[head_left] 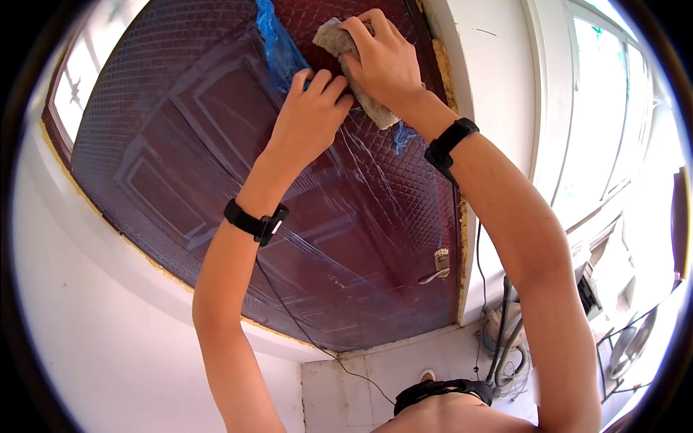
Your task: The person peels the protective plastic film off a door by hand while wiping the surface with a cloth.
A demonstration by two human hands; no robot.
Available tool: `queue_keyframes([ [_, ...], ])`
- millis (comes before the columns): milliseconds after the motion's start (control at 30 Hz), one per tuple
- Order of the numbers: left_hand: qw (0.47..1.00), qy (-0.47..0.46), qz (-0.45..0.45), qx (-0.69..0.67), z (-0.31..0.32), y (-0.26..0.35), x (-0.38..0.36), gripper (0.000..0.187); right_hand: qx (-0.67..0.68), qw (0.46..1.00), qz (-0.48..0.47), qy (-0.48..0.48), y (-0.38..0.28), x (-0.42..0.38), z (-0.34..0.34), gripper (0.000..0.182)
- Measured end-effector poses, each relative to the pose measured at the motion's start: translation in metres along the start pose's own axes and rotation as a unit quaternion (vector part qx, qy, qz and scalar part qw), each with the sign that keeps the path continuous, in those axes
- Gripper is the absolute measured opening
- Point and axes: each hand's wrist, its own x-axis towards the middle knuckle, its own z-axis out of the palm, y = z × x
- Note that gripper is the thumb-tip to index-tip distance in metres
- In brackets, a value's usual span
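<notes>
A dark red door [289, 209] with a quilted pattern and raised panels fills the middle of the view, partly covered by thin clear film. Near its top, my left hand [310, 112] has its fingers curled on the lower part of a crumpled strip of blue film [278, 45]. Just to the right, my right hand [382, 61] grips a grey-beige cloth [377, 110] against the door. A smaller scrap of blue film [404, 136] hangs below the cloth. Both wrists wear black straps.
A metal door handle [437, 268] is at the door's lower right. Black cables run down from both wrists. Hoses and a bucket-like machine [498, 325] stand on the tiled floor [346, 386] at the lower right. Bright windows [599, 108] are on the right.
</notes>
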Motion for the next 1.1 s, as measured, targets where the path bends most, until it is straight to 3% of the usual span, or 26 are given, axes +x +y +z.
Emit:
queue_keyframes([
  [133,0.996,-0.016,0.086,0.007,-0.002,-0.004,0.004,0.027,-0.011,1.0,0.001,-0.001,0.002,-0.001,0.002,0.042],
  [233,0.993,-0.075,0.088,-0.003,-0.006,-0.008,0.0,0.026,-0.011,1.0,-0.006,0.003,0.005,-0.002,0.003,0.041],
  [533,0.99,-0.095,0.101,-0.031,-0.011,-0.015,-0.003,0.022,-0.022,1.0,-0.003,-0.005,0.005,-0.002,0.004,0.042],
  [767,0.99,-0.061,0.098,-0.083,-0.029,-0.028,-0.034,0.021,-0.019,1.0,0.001,-0.007,0.005,-0.002,0.004,0.043],
  [933,0.989,-0.093,0.055,-0.104,-0.058,-0.045,-0.064,0.024,-0.014,1.0,-0.004,0.012,0.003,-0.002,0.005,0.044],
  [1067,0.988,-0.094,-0.014,-0.118,-0.057,-0.021,-0.047,0.03,-0.017,1.0,0.011,-0.007,-0.002,-0.003,0.002,0.044],
  [1100,0.997,-0.028,0.006,-0.073,-0.052,-0.014,-0.039,0.031,-0.025,0.999,0.014,-0.019,-0.001,-0.002,0.002,0.044],
])
